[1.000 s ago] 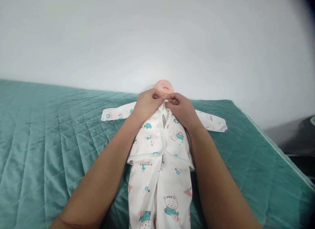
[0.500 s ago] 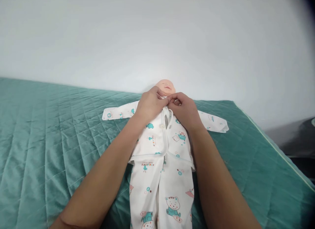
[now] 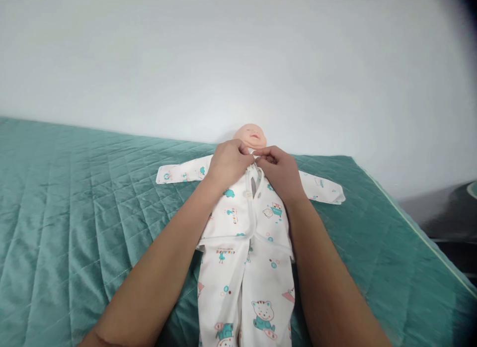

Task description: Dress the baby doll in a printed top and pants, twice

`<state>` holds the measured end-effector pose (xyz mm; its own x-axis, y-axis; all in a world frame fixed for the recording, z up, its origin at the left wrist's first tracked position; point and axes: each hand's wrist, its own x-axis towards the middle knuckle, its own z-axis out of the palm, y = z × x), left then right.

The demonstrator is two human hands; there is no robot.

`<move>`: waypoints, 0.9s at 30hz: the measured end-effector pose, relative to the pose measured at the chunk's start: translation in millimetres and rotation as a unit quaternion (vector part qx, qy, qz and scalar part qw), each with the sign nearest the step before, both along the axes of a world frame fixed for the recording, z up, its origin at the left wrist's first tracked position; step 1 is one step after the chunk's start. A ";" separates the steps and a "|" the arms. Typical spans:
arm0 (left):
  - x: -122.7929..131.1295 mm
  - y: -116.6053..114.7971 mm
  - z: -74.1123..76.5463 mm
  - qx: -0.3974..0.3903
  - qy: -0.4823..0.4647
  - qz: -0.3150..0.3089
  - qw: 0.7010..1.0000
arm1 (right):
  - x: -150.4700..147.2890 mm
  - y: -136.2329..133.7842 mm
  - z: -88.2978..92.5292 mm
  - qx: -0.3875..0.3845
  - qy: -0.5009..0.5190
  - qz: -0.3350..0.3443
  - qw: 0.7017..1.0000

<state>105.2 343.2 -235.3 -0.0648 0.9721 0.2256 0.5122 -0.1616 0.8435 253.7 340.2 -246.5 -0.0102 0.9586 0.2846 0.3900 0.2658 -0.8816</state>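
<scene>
A baby doll (image 3: 249,134) lies on its back, dressed in a white printed jacket (image 3: 227,220) and matching white trousers (image 3: 264,282). My left hand (image 3: 231,162) and my right hand (image 3: 278,169) meet at the jacket's collar, just below the doll's chin. Both hands pinch the collar edges, and the fingertips partly cover what they grip. Lower on the jacket front, a button (image 3: 247,194) shows beside a gap between the two edges. The doll's sleeves stretch out to either side.
A green quilted cover (image 3: 93,213) spreads beneath the doll, with a pale piped edge on the right. Behind stands a plain white wall (image 3: 238,53). A dark object (image 3: 447,213), only partly seen, is beyond the right edge.
Both hands stay at the collar and have shifted only slightly, with small finger movements. A bit more of the doll's chin shows above them.
</scene>
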 end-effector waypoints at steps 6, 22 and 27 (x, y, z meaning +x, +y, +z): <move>-2.0 0.8 -1.0 0.013 -0.015 0.000 1.000 | 0.1 -0.1 -0.9 -0.013 0.004 0.000 1.000; -9.8 0.7 1.0 -0.066 -0.047 -0.027 0.996 | -3.2 -2.5 1.3 0.003 -0.036 -0.039 0.999; -10.2 -0.3 2.6 -0.073 -0.045 -0.028 0.996 | -2.0 -2.8 0.5 0.027 -0.047 -0.020 0.998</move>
